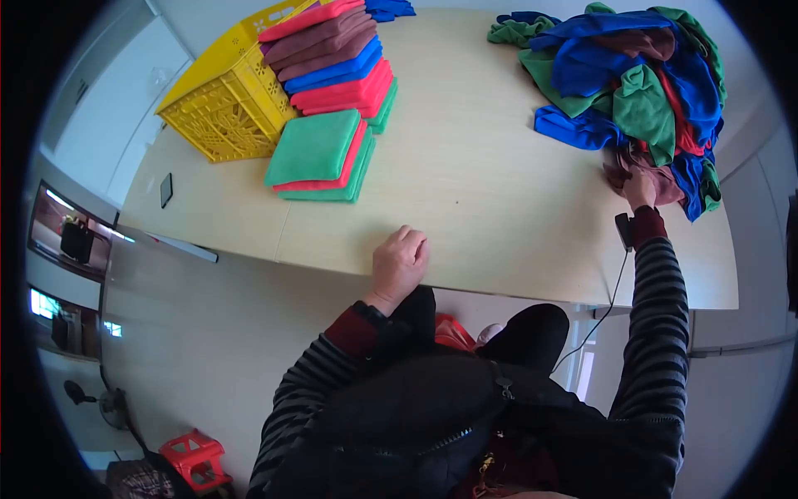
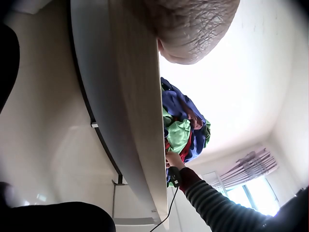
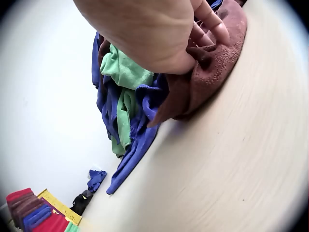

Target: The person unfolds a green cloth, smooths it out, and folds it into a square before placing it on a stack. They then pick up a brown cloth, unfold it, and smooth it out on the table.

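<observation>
At the table's right side, a heap of blue, green, red and brown cloths (image 1: pixel 644 91) lies crumpled. My right hand (image 1: pixel 638 190) is at its near edge, fingers curled into a brown cloth (image 1: pixel 665 185); the right wrist view shows the fingertips partly sunk in the brown cloth (image 3: pixel 219 67), under the palm. My left hand (image 1: pixel 401 262) rests loosely curled on the table's front edge, holding nothing visible. Folded green and red cloths (image 1: pixel 314 150) form a low stack at the left, beside a taller stack of folded cloths (image 1: pixel 332 62).
A yellow crate (image 1: pixel 229 104) stands tilted behind the stacks. Left of them, a dark flat object (image 1: pixel 166 190) lies on the table (image 1: pixel 474 216). Another blue cloth (image 1: pixel 389 9) is at the far edge. A cable (image 1: pixel 616 287) hangs from the right wrist past the front edge.
</observation>
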Motion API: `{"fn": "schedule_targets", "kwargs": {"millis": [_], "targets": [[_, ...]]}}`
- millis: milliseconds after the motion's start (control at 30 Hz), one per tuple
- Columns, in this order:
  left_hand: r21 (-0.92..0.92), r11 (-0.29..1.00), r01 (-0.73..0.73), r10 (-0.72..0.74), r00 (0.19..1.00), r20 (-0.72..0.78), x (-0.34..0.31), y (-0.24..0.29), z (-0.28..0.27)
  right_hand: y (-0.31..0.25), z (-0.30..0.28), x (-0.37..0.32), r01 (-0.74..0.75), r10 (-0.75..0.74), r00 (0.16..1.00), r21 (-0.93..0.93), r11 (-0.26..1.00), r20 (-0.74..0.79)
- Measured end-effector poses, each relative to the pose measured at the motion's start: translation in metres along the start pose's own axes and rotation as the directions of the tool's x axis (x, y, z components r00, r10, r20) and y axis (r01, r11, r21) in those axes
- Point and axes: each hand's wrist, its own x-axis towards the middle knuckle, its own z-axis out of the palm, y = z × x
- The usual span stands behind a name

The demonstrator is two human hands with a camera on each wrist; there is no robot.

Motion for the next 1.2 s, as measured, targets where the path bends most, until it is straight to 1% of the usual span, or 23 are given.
{"fn": "schedule_targets", "kwargs": {"millis": [67,167,200,233,267,333,367,433,467,500,533,567,600,667,700,733,767,833,1000,1067,1100,1167,1200], "targets": [[-0.011,1.000,0.011,-0.011,1.000,-0.004,-0.002,0.000,0.000,0.017,0.000,-0.006,0.012,-0.012,1.000,0.041,0.999,0.001],[-0.028,0.999,0.015,-0.016,1.000,-0.014,-0.002,-0.001,0.000,0.037,0.009,-0.017,0.108,-0.094,0.993,0.261,0.959,-0.064],[-0.024,1.000,0.008,-0.008,1.000,-0.015,-0.003,-0.003,0.001,0.020,-0.011,-0.033,0.113,-0.099,0.993,0.256,0.960,-0.067],[-0.021,1.000,-0.002,0.002,1.000,-0.015,-0.003,-0.004,0.001,-0.003,-0.028,-0.054,0.025,-0.059,0.997,0.511,0.859,0.051],[-0.018,1.000,-0.013,0.013,1.000,-0.011,-0.005,-0.004,0.001,-0.034,-0.043,-0.077,-0.094,-0.049,0.983,0.716,0.692,0.177],[-0.032,0.999,-0.008,0.008,1.000,-0.010,-0.011,-0.007,-0.004,-0.085,-0.054,-0.120,-0.155,-0.172,0.957,0.910,0.385,0.235],[-0.048,0.999,-0.011,0.011,1.000,-0.007,-0.011,-0.009,-0.005,-0.121,-0.074,-0.143,-0.074,-0.217,0.955,0.874,0.480,0.200],[-0.119,0.993,-0.014,0.015,1.000,0.010,-0.008,-0.010,0.001,-0.168,-0.078,-0.178,-0.040,-0.310,0.934,0.914,0.403,0.177],[-0.158,0.987,0.000,0.004,1.000,0.024,-0.011,-0.013,0.003,-0.192,-0.079,-0.193,-0.083,-0.328,0.920,0.924,0.373,0.215],[-0.196,0.980,-0.036,0.047,0.998,0.050,-0.010,-0.006,0.001,-0.219,-0.093,-0.210,-0.233,-0.310,0.895,0.929,0.287,0.320],[-0.263,0.961,0.090,-0.064,0.992,0.106,-0.010,0.002,-0.004,-0.242,-0.104,-0.226,-0.237,-0.324,0.896,0.945,0.226,0.302],[-0.309,0.925,0.220,-0.174,0.970,0.168,-0.008,0.006,-0.006,-0.259,-0.099,-0.238,-0.329,-0.345,0.858,0.923,0.201,0.381],[-0.316,0.927,0.203,-0.152,0.972,0.180,-0.003,0.009,-0.003,-0.275,-0.102,-0.248,-0.283,-0.380,0.856,0.933,0.224,0.351],[-0.393,0.907,0.152,-0.126,0.988,0.091,-0.002,0.006,0.002,-0.299,-0.108,-0.259,-0.241,-0.422,0.846,0.940,0.242,0.325],[-0.425,0.895,0.136,-0.128,0.991,0.047,-0.006,0.002,0.002,-0.309,-0.111,-0.264,-0.187,-0.455,0.841,0.946,0.264,0.293],[-0.420,0.895,0.149,-0.139,0.989,0.055,-0.011,-0.004,0.005,-0.315,-0.113,-0.271,-0.135,-0.491,0.830,0.949,0.286,0.266],[-0.464,0.853,0.238,-0.201,0.971,0.129,-0.013,-0.011,0.008,-0.318,-0.116,-0.278,-0.086,-0.525,0.815,0.947,0.309,0.245],[-0.535,0.741,0.407,-0.304,0.913,0.273,-0.012,-0.022,0.018,-0.315,-0.123,-0.282,-0.100,-0.532,0.807,0.947,0.306,0.257],[-0.535,0.706,0.463,-0.300,0.881,0.366,-0.014,-0.035,0.018,-0.301,-0.121,-0.288,-0.155,-0.531,0.795,0.945,0.288,0.292],[-0.546,0.653,0.525,-0.315,0.843,0.435,0.001,-0.016,-0.003,-0.296,-0.121,-0.289,-0.170,-0.525,0.794,0.941,0.293,0.307],[-0.550,0.626,0.554,-0.319,0.824,0.468,0.005,-0.011,-0.007,-0.295,-0.122,-0.289,-0.222,-0.519,0.787,0.938,0.265,0.333],[-0.571,0.626,0.531,-0.303,0.841,0.449,0.007,-0.007,0.000,-0.295,-0.124,-0.290,-0.324,-0.511,0.769,0.923,0.206,0.384],[-0.593,0.628,0.504,-0.279,0.857,0.433,0.007,-0.006,0.005,-0.295,-0.126,-0.291,-0.326,-0.517,0.764,0.922,0.207,0.386]]}}
